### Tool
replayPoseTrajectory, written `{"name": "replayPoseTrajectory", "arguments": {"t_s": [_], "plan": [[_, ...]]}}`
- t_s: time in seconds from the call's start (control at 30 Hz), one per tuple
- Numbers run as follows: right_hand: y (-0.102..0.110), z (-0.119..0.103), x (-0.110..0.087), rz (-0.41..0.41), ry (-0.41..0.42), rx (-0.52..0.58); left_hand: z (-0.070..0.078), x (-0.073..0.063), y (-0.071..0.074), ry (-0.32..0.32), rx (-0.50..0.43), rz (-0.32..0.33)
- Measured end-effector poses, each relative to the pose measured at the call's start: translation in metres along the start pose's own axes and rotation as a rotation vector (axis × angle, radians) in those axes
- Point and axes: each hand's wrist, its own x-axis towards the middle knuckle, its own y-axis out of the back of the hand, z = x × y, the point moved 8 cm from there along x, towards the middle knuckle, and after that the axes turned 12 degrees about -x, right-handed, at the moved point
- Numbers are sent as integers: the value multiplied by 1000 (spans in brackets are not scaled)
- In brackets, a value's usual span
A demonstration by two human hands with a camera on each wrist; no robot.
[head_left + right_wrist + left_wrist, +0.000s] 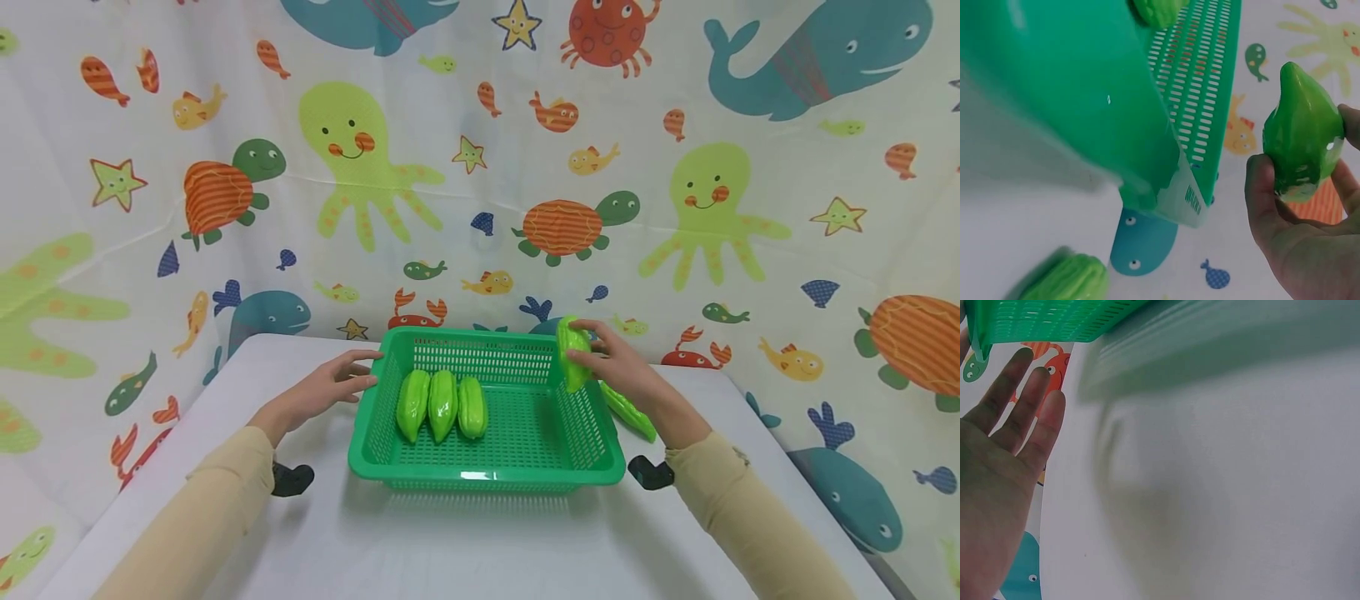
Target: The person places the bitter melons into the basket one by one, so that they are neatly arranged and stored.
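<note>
My right hand (618, 362) holds a glossy green, ridged, star-fruit-like fruit (573, 354) over the basket's back right corner. The right wrist view shows the thumb and fingers gripping this fruit (1304, 134) near its lower end, its pointed tip up. The green plastic basket (480, 476) has slotted walls. Three similar green fruits (442, 404) lie side by side in its left half. Another green fruit (630, 411) lies on the table just outside the right wall. My left hand (326, 390) is at the left rim, fingers spread and loosely extended, holding nothing.
A white table (480, 550) bears the basket. Behind it and at the sides hangs a white curtain (450, 200) printed with sea animals. A dark wrist device (292, 480) sits at the left cuff and another (651, 472) at the right.
</note>
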Motion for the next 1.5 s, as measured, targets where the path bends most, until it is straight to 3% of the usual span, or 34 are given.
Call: {"name": "replayPoseTrajectory", "arguments": {"t_s": [0.87, 1.27, 1.5], "plan": [[-25, -13, 26, -59, -29, 29, 0, 0, 1, 2, -11, -6], [-57, -20, 41, -189, -8, 41, -2, 1, 1, 5, -5, 0], [-73, -21, 46, -223, 1, 42, -1, 2, 1, 6, -11, -4]]}}
